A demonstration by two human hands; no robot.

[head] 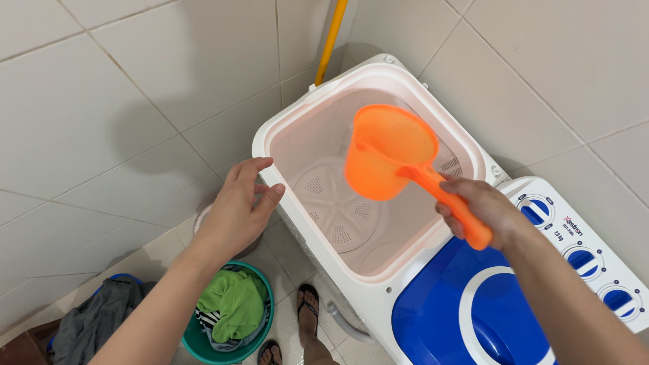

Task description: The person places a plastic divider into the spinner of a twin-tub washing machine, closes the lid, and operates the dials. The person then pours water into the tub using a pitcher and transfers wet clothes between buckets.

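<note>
Above washer tub (405, 263), orange scoop (389, 152) in right hand (476, 209)

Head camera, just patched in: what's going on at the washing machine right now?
A person stands over a twin-tub washing machine with its wash tub open and apparently no clothes in it. The right hand holds an orange dipper by its handle, tilted over the tub. The left hand is open, hovering by the machine's near rim and holding nothing. On the floor below sits a green basin of clothes, a green cloth on top. The blue lid on the other side is shut.
</note>
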